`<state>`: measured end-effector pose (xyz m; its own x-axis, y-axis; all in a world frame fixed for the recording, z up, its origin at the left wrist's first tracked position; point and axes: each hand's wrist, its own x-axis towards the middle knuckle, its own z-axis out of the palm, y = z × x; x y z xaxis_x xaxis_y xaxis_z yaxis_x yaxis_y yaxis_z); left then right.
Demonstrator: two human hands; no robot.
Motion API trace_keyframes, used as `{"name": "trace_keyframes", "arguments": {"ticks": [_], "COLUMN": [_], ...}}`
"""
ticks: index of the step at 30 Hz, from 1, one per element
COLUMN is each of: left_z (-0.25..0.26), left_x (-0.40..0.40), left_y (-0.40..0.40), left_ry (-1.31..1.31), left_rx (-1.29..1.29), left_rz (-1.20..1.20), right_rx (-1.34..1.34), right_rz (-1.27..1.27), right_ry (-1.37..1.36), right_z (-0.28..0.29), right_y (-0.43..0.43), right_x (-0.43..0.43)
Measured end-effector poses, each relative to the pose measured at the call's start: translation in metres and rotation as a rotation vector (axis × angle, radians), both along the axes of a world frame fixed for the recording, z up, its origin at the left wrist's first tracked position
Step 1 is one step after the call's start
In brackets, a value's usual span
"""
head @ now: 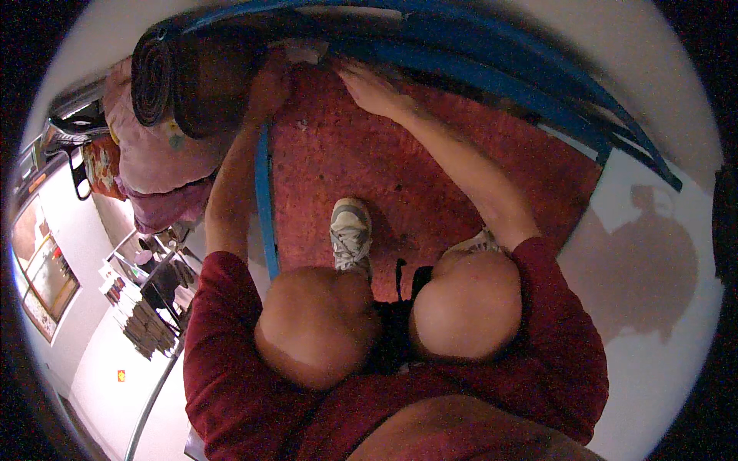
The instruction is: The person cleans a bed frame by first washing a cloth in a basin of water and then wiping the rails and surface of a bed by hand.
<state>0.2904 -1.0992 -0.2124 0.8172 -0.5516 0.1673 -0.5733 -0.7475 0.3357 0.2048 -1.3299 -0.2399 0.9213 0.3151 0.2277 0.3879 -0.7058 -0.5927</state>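
My left hand (270,86) reaches down beside a dark rolled mat (213,75), in shadow at the top of the view; its fingers are hard to make out. Between my two hands, at the far edge of the red floor (346,150), lies a small pale piece (307,52), too blurred to name. My right hand (369,89) is stretched out over the floor, with its fingertips close to that pale piece and to the blue frame bars (478,75). Whether either hand grips anything cannot be told. My knees are bent, and a light sneaker (351,233) stands on the red floor.
Blue bars cross the top and right, next to a pale wall. Another blue bar (265,201) runs along the floor's left side. Pink bedding (167,155) is piled under the rolled mat. Further left are a rack (144,317) with stacked items and a window (49,271).
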Motion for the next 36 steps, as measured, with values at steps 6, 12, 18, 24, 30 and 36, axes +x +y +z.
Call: {"name": "trace_keyframes", "arguments": {"ticks": [6,12,18,24,30,36], "left_z": [0.019,0.013,0.032,-0.040,-0.049,0.035], "left_x": [-0.050,-0.086,-0.089,-0.040,-0.062,-0.082], "left_y": [-0.080,-0.167,-0.205,-0.201,-0.216,-0.210], "left_ry": [0.147,0.133,0.492,0.746,1.162,0.867], "left_rx": [-0.065,-0.262,-0.294,-0.265,-1.040,-1.076], "left_rz": [-0.084,-0.249,0.173,0.294,0.389,0.525], "right_rx": [0.270,0.239,0.457,1.265,0.667,0.380], "right_rz": [-0.273,-0.636,-0.851,-1.111,-1.093,-0.837], "right_ry": [0.160,0.417,0.595,0.553,0.373,0.288], "right_z": [0.014,0.018,-0.015,-0.009,-0.019,0.007], "right_y": [-0.045,-0.081,-0.098,-0.069,-0.092,-0.096], "right_x": [-0.040,-0.064,-0.051,-0.044,-0.055,-0.035]}}
